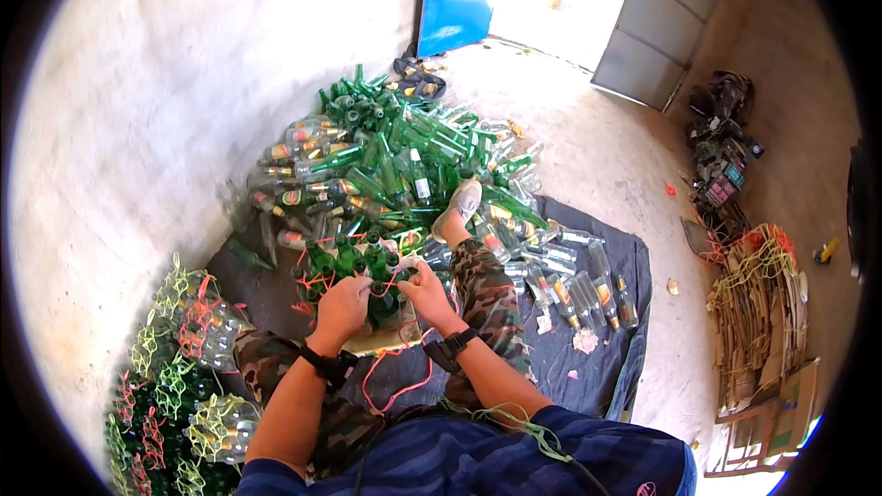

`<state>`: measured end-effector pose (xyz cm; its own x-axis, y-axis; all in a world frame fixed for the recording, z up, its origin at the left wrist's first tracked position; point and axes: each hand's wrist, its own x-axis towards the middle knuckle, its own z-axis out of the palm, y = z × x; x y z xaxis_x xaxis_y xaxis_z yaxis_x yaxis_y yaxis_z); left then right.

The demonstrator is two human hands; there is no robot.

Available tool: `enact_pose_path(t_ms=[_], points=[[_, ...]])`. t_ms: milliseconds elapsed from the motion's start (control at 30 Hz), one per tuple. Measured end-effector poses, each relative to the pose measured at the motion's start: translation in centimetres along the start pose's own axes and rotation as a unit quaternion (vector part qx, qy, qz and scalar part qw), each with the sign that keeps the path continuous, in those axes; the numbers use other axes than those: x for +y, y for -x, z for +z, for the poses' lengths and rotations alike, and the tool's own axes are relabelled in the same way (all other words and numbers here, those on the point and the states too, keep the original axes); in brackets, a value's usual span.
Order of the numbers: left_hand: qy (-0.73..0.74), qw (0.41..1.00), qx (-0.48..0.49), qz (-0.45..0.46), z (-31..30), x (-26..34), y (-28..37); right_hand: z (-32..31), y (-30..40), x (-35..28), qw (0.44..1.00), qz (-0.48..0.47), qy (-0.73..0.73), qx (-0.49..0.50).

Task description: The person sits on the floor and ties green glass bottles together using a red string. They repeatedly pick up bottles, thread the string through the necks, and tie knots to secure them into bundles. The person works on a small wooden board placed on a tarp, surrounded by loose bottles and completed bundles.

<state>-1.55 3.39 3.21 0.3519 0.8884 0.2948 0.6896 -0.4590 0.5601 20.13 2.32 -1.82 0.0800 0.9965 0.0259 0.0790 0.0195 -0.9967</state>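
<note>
Between my knees stands a cluster of upright green glass bottles (375, 256), with red plastic string (318, 281) looped around their necks. My left hand (344, 304) pinches the string at the near side of the cluster. Just to its right, my right hand (428, 295) grips the same string, and a short span runs between the two hands by a bottle neck. A loose length of red string (406, 386) hangs in a loop towards my lap. Under the bottles lies a piece of cardboard (386, 339). Pale green string (510, 417) lies across my shirt.
A large heap of loose green and clear bottles (386, 165) lies ahead on a dark sheet (579, 386). Bottles tied with coloured string (172, 386) stand at left. Bundled cardboard (758, 331) is at right. Beyond the heap, a blue door (462, 0) stands open.
</note>
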Motion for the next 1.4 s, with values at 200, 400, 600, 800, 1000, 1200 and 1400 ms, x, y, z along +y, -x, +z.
enact_pose_path(t_ms=[200, 400, 600, 800, 1000, 1200, 1400], points=[[0.006, 1.0, -0.004, 0.013, -0.1, 0.2, 0.2, 0.7, -1.0, 0.1, 0.983, -0.081, 0.161, 0.012], [-0.01, 1.0, -0.003, -0.011, 0.5, 0.2, 0.4, 0.9, -2.0, 0.4, 0.986, -0.057, 0.159, -0.005], [0.007, 1.0, 0.026, -0.004, -0.5, 0.7, 1.3, 1.2, -2.4, 1.1, 0.985, -0.068, 0.16, -0.005], [-0.03, 0.978, 0.204, -0.038, -4.5, 0.1, 1.9, 1.1, -2.7, 1.5, 0.992, -0.055, 0.113, -0.017], [0.003, 0.955, 0.156, -0.253, -6.1, -4.4, 3.6, 0.6, -2.9, 1.4, 0.994, -0.015, 0.094, -0.05], [0.113, 0.948, 0.049, -0.293, -2.7, -6.4, 3.8, 0.6, -3.0, 0.9, 0.995, 0.009, 0.064, -0.072], [0.016, 0.941, 0.109, -0.32, -1.2, -6.8, 2.4, 1.0, -2.0, -0.3, 0.997, 0.014, 0.051, -0.062]])
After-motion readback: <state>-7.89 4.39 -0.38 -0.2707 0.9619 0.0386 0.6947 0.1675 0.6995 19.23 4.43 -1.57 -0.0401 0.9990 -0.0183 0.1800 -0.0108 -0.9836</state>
